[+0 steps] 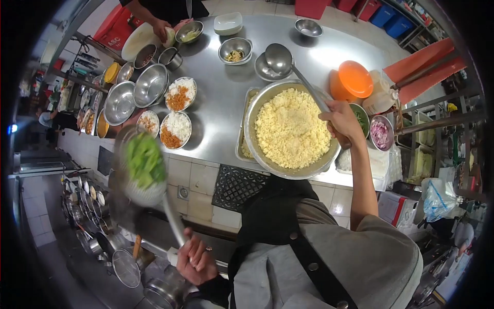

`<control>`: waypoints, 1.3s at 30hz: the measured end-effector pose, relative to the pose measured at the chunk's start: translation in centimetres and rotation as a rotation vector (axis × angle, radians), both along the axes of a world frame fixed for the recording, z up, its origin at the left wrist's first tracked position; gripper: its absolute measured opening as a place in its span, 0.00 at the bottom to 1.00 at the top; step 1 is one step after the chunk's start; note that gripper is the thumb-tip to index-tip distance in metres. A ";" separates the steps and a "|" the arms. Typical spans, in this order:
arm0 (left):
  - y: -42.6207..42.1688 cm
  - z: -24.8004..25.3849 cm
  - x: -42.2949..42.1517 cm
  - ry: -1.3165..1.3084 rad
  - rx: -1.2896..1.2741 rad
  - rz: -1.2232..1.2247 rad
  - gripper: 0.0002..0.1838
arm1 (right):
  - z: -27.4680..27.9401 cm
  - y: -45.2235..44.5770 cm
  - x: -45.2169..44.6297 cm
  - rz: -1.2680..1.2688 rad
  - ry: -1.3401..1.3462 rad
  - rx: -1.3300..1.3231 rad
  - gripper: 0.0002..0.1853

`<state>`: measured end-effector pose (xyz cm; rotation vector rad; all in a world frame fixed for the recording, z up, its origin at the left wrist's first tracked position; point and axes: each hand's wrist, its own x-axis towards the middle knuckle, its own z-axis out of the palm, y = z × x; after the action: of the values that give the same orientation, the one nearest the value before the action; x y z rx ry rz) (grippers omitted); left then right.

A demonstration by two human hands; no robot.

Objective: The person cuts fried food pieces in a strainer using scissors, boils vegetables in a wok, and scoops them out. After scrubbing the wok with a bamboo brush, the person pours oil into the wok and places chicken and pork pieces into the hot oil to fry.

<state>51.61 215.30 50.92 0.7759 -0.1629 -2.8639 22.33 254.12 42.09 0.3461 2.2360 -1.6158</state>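
Observation:
My left hand is closed round the handle of a strainer, blurred by motion. Chopped green vegetables fill it, and it is off the counter, at the left. My right hand grips the handle of a steel ladle. The ladle's bowl rests over a small steel bowl, and its handle crosses a big steel bowl. Inside that bowl lies a heap of yellow crumbly food. A metal tray shows beneath it.
Bowls of white rice with an orange topping stand at the counter's left. To the right are an orange container and a bowl of chopped red onion. Across the steel counter, another person's hand works near a board.

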 end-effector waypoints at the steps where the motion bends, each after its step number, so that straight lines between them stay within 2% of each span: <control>1: 0.7 -0.2 -1.7 -0.002 -0.018 -0.082 0.14 | 0.1 -0.4 0.3 -0.018 0.027 -0.014 0.12; 3: 2.0 -1.2 -5.0 -0.011 -0.073 -0.237 0.14 | 0.5 -1.3 0.7 -0.056 0.083 -0.031 0.12; 6: 3.8 -3.5 -10.7 -0.037 -0.220 -0.441 0.13 | 0.1 -1.5 0.9 -0.081 0.095 -0.106 0.18; 9: 5.3 -7.5 -17.2 -0.087 -0.422 -0.530 0.13 | 0.4 -1.0 0.6 -0.073 0.074 -0.163 0.12; 10: 5.0 -9.4 -19.4 -0.031 -0.492 -0.592 0.14 | 0.7 -1.0 0.4 -0.074 0.061 -0.180 0.10; 11: 5.6 -9.8 -21.9 -0.116 -0.588 -0.632 0.16 | 1.2 -1.0 0.3 -0.078 0.035 -0.200 0.06; 14: 5.9 -13.1 -27.6 -0.154 -0.849 -0.703 0.15 | 1.3 -1.0 -0.9 -0.028 0.002 -0.224 0.04; 20: 6.4 -19.2 -32.6 -0.167 -1.612 -0.661 0.13 | 0.0 -1.7 -3.6 -0.057 0.005 -0.268 0.03; 22: 6.2 -21.2 -33.5 -0.166 -1.913 -0.574 0.15 | -0.2 -1.7 -4.0 -0.051 0.006 -0.249 0.03; 23: 7.0 -19.5 -33.2 -0.212 -2.017 -0.602 0.20 | -0.4 -1.6 -4.0 -0.054 -0.002 -0.234 0.03; 26: 8.6 -18.8 -32.1 -0.205 -2.114 -0.445 0.24 | -0.4 -1.2 -3.6 -0.045 0.007 -0.174 0.03; 30: 9.6 -17.7 -30.8 -0.219 -2.055 -0.415 0.25 | 1.3 -1.3 -1.5 0.016 -0.003 0.033 0.05; 31: 9.8 -17.5 -30.5 -0.206 -2.031 -0.390 0.24 | 1.2 -1.3 -0.8 0.059 0.046 0.106 0.11; 34: 9.7 -16.6 -30.0 -0.200 -1.934 -0.356 0.23 | -3.1 -0.9 0.4 0.191 0.602 0.484 0.16; 35: 9.2 -17.6 -29.9 -0.190 -1.933 -0.283 0.21 | -3.8 -1.3 0.7 0.147 0.710 0.512 0.20; 38: 7.4 -16.9 -28.5 -0.162 -1.802 -0.334 0.20 | -2.1 -3.4 1.1 -0.074 0.427 0.316 0.20; 39: 7.2 -14.6 -27.3 -0.223 -1.335 -0.409 0.16 | -1.5 -4.3 1.1 -0.154 0.291 0.042 0.18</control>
<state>24.27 222.50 36.33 0.7179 -2.1101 -2.1042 23.48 249.80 40.57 0.3181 2.5148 -1.7996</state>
